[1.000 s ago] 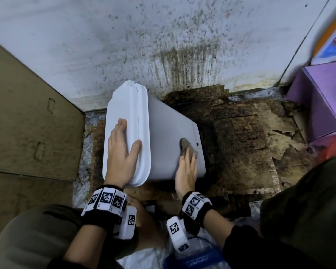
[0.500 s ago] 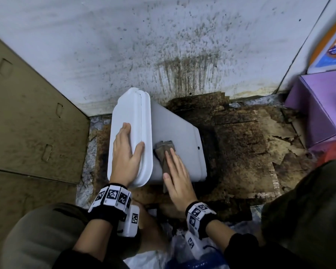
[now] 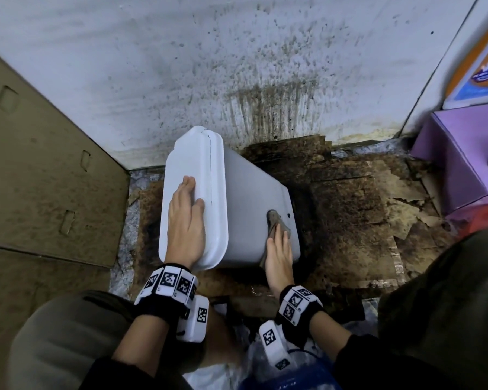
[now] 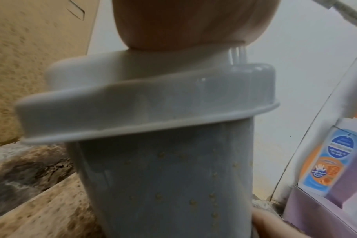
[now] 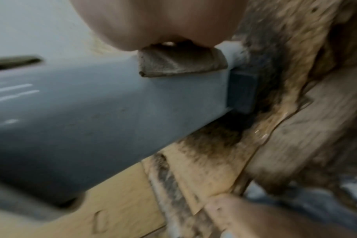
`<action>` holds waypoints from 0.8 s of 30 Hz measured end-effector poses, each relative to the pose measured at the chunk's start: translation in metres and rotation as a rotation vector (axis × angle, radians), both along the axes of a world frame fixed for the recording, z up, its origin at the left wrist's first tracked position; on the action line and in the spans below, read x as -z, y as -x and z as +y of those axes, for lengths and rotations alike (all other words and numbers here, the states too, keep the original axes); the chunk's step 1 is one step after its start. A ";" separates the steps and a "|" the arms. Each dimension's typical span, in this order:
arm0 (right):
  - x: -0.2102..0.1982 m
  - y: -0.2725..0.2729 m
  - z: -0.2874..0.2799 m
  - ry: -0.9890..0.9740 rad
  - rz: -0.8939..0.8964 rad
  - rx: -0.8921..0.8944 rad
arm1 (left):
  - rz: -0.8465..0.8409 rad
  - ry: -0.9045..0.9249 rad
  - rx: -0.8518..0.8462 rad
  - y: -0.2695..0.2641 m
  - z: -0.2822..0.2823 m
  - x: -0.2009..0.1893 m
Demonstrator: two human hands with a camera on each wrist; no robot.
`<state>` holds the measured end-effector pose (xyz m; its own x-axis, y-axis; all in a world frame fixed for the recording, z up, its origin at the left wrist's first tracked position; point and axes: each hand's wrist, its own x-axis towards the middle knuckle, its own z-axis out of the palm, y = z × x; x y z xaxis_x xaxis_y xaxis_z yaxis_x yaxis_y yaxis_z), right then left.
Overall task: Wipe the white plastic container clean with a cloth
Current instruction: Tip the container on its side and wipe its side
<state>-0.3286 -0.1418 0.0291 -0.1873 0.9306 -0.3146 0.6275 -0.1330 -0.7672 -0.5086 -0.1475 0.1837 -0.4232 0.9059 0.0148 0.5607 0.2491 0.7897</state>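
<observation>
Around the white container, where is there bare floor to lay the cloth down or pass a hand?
Free: stained cardboard floor between white container and purple box. Crowded: cardboard panel close on its lid side, wall right behind, and the knees in front.

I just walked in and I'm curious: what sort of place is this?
Probably a grimy storage corner at floor level: a splattered white wall, torn, stained cardboard underfoot, and boxed household goods stacked alongside.

White lidded container (image 3: pixel 245 209) lies sideways; brown cloth (image 3: pixel 276 222) pressed atop.
</observation>
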 end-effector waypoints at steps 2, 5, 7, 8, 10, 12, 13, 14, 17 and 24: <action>-0.019 0.011 -0.005 -0.041 0.006 -0.002 | -0.015 0.007 -0.003 0.000 0.001 -0.001; -0.057 0.029 -0.018 -0.130 0.112 0.015 | -0.009 0.013 -0.005 0.000 0.001 0.000; -0.084 0.037 -0.025 -0.110 0.224 0.032 | -0.010 0.013 -0.004 0.000 0.001 0.001; -0.092 0.039 -0.027 -0.106 0.260 0.038 | -0.014 0.013 -0.003 0.001 0.001 0.001; -0.096 0.040 -0.028 -0.138 0.280 0.051 | -0.018 0.013 -0.004 0.001 0.001 0.002; -0.092 0.037 -0.027 -0.181 0.291 0.064 | -0.020 0.006 -0.003 0.001 0.000 0.001; -0.090 0.036 -0.025 -0.189 0.300 0.079 | -0.022 0.003 -0.002 0.001 0.000 0.001; -0.091 0.034 -0.024 -0.185 0.317 0.092 | -0.021 0.003 0.000 0.001 0.000 0.001; -0.103 0.032 -0.018 -0.073 0.444 0.168 | -0.017 -0.001 -0.008 0.000 0.001 0.002; -0.138 0.040 -0.030 -0.094 0.591 0.212 | -0.027 -0.023 -0.006 -0.006 0.003 -0.001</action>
